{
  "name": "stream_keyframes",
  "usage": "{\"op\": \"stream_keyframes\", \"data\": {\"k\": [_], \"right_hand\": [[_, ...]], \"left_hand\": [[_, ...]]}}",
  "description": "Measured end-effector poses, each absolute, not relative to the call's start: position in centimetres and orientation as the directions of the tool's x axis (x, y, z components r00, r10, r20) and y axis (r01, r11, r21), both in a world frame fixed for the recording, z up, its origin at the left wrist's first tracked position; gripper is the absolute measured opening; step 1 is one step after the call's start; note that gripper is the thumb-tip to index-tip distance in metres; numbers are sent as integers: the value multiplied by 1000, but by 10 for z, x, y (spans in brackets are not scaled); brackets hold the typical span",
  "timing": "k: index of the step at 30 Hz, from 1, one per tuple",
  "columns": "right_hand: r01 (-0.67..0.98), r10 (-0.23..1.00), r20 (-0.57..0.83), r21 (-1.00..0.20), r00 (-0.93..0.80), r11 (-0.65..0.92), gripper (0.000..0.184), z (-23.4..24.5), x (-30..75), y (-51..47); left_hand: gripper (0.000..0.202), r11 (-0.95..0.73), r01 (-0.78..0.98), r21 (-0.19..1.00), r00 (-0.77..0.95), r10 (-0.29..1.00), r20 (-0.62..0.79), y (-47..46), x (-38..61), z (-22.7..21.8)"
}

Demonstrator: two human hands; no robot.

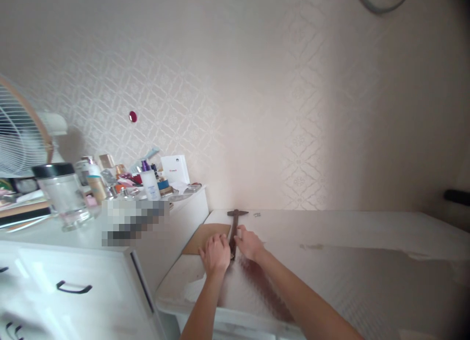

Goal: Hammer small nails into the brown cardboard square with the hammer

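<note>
A hammer [235, 232] with a dark head and brown wooden handle lies on the white tabletop, its head toward the wall. My right hand [250, 243] is at the handle from the right, fingers curled against it; part of its grip is hidden. Just left of the handle, my left hand [216, 253] rests palm down with its fingers stretched over the edge of a brown sheet [205, 234], perhaps cardboard. A tiny metallic piece [257, 214] sits to the right of the hammer's head.
On the left stands a white cabinet [88, 266] with a glass jar [64, 198], several cosmetic bottles [150, 183] and a white box [175, 169] on top. A fan [22, 129] is at the far left. The patterned wall [257, 109] bounds the table's back.
</note>
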State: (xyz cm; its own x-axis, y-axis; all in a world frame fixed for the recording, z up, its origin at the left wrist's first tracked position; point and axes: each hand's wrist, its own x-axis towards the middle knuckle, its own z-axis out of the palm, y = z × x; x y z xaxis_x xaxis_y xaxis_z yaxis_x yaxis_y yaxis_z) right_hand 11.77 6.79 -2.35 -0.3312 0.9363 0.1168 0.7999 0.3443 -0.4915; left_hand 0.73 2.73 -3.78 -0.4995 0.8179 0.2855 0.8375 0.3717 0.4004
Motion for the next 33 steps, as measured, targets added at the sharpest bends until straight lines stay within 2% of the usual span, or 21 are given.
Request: {"op": "stream_keyframes", "data": {"k": [3, 6, 10, 13, 15, 20, 24, 29, 33], "right_hand": [[818, 928, 182, -439, -324, 371, 42, -20, 151, 73], [867, 942, 236, -386, -239, 316, 44, -18, 200, 79], [931, 962, 256, -320, -94, 176, 49, -24, 275, 88], [986, 964, 259, -165, 54, -11, 56, -35, 325, 91], [986, 968, 209, -121, 138, -114, 62, -46, 349, 91], [977, 981, 71, -129, 183, -173, 69, -75, 375, 87], [972, 980, 64, -159, 187, -175, 69, -85, 375, 88], [968, 983, 50, -192, 175, -163, 70, -81, 372, 85], [967, 983, 54, -199, 175, -161, 69, -77, 371, 81]], "left_hand": [[39, 361, 843, 398, -492, 816, 303, 27, 7, -39], [39, 347, 852, 392, -480, 818, 319, 26, 6, -39], [40, 339, 850, 403, -475, 824, 309, 27, 2, -38], [39, 319, 858, 402, -462, 821, 335, 28, -1, -38], [37, 284, 872, 399, -441, 808, 390, 29, -4, -39], [32, 79, 929, 362, -304, 721, 622, 29, -14, -46], [28, -37, 952, 303, -212, 635, 743, 25, -13, -48], [26, -145, 968, 207, -71, 631, 773, 26, 25, -41], [33, -180, 975, 131, 47, 743, 667, 33, 85, -35]]}}
